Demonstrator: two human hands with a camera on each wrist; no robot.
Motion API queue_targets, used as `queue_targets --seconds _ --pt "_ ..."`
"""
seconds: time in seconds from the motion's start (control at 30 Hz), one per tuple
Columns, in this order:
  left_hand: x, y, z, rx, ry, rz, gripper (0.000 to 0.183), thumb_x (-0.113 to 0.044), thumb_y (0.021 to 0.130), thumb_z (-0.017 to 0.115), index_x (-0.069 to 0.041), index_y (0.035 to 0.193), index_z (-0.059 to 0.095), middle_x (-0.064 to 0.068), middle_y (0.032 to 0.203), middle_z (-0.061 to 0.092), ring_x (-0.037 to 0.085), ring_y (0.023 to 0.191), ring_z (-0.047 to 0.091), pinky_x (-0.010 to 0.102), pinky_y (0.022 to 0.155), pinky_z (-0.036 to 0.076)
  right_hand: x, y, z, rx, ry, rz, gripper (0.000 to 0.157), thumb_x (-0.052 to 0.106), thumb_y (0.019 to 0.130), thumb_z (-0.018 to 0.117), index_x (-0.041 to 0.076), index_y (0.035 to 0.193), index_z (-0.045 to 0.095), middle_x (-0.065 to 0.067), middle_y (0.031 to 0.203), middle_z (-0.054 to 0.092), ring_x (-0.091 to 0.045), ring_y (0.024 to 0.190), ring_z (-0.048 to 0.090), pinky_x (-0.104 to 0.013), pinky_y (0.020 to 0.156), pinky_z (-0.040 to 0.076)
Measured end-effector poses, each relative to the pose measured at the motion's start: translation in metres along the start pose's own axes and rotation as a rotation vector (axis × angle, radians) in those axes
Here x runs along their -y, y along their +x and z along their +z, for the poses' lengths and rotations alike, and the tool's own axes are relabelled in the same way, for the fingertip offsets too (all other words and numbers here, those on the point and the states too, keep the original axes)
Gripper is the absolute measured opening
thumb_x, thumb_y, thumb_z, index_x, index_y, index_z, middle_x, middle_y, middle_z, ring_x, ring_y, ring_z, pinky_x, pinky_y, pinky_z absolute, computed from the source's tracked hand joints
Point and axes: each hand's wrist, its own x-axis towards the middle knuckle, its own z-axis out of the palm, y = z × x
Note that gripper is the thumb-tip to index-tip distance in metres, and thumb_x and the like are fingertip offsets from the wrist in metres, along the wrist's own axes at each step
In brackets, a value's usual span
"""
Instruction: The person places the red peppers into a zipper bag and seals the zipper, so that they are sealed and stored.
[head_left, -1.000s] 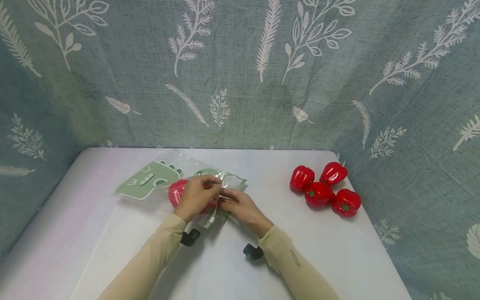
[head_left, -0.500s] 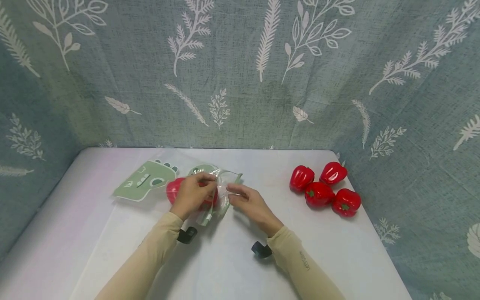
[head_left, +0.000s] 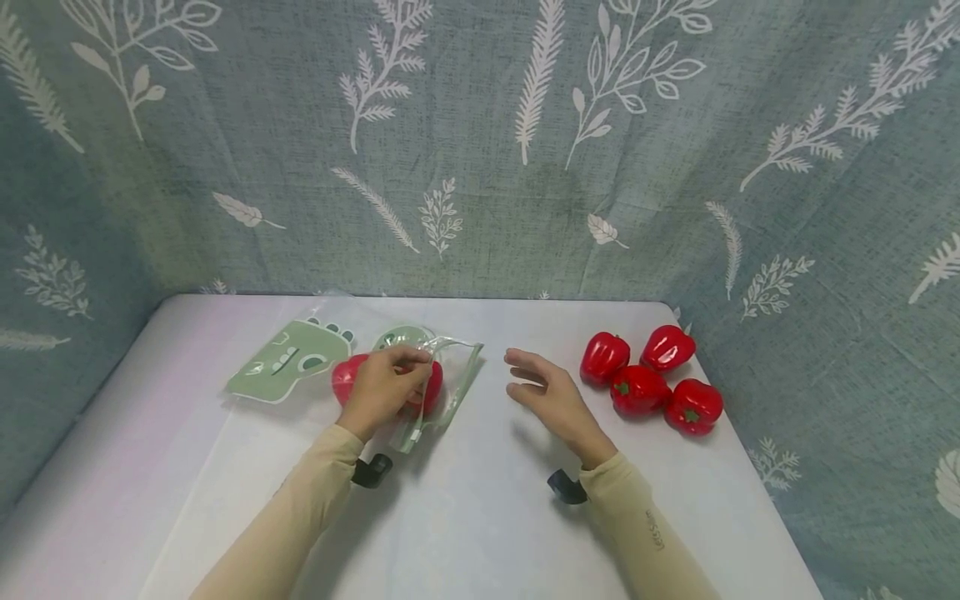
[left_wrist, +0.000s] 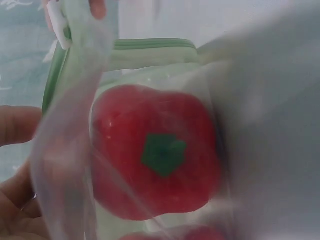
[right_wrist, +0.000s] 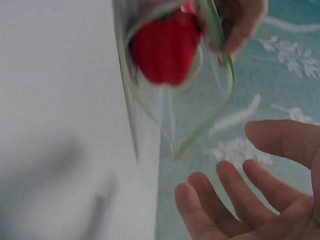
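Note:
A clear zip bag [head_left: 292,360] with green cartoon print and a green-edged zip lies on the left half of the table. Inside it are red bell peppers; one bell pepper [left_wrist: 155,155] with a green stem shows large in the left wrist view, and part of another appears below it. My left hand [head_left: 386,385] pinches the upper edge of the bag near its mouth, which gapes in the right wrist view. To the right of the bag, my right hand [head_left: 553,400] is held over the table, fingers apart and holding nothing.
Several loose red bell peppers [head_left: 637,389] sit in a cluster at the table's right side. A leaf-patterned grey-green curtain [head_left: 480,208] stands behind the white table [head_left: 480,533] and along its sides.
My right hand has come off the bag's mouth and moved right, its fingers spreading. My left hand stays at the bag's edge, and the mouth has opened wider.

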Motion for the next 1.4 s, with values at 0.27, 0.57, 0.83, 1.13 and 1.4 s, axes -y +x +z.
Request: queue_targets --seconds 0.27,0.57,0.83,1.13,1.4 --pt "-0.001 -0.001 -0.002 0.008 -0.007 0.004 0.025 -0.015 0.094 0.066 -0.005 0.118 0.071 0.013 0.101 0.068 0.022 0.07 0.069 0.034 0.065 0.06 -0.001 -0.015 -0.048 -0.088 -0.141 -0.079 0.056 0.018 0.091 0.076 0.019 0.144 0.056 -0.002 0.143 0.059 -0.026 0.128 0.058 -0.048 0.104 0.047" --pt "-0.005 -0.003 -0.003 0.007 0.0 -0.007 0.026 -0.017 0.094 0.067 -0.007 0.118 0.07 0.012 0.102 0.068 0.023 0.075 0.069 0.032 0.069 0.06 -0.014 -0.037 -0.098 -0.196 -0.231 -0.12 0.061 0.018 0.089 0.079 0.016 0.144 0.054 -0.006 0.141 0.059 -0.03 0.127 0.056 -0.052 0.102 0.049" --pt "-0.005 -0.003 -0.002 0.014 0.007 -0.005 0.027 -0.017 0.094 0.067 -0.006 0.119 0.07 0.013 0.103 0.068 0.022 0.076 0.068 0.032 0.07 0.061 -0.022 -0.049 -0.135 -0.238 -0.35 -0.056 0.067 0.018 0.089 0.078 0.013 0.148 0.048 -0.014 0.145 0.054 -0.038 0.131 0.051 -0.058 0.102 0.047" --pt "-0.002 -0.003 -0.002 0.022 -0.002 0.001 0.027 -0.016 0.094 0.066 -0.005 0.119 0.069 0.014 0.104 0.068 0.022 0.075 0.069 0.033 0.07 0.061 -0.029 -0.049 -0.16 -0.148 -0.473 -0.007 0.076 0.024 0.089 0.079 0.008 0.153 0.04 -0.023 0.148 0.048 -0.044 0.129 0.049 -0.062 0.101 0.046" --pt "-0.002 -0.002 -0.002 0.011 -0.004 0.013 0.026 -0.016 0.094 0.067 -0.005 0.117 0.07 0.013 0.102 0.069 0.023 0.073 0.069 0.032 0.068 0.061 -0.036 -0.05 -0.164 -0.065 -0.61 0.09 0.082 0.02 0.087 0.08 0.001 0.153 0.036 -0.028 0.148 0.043 -0.05 0.13 0.045 -0.063 0.1 0.046"
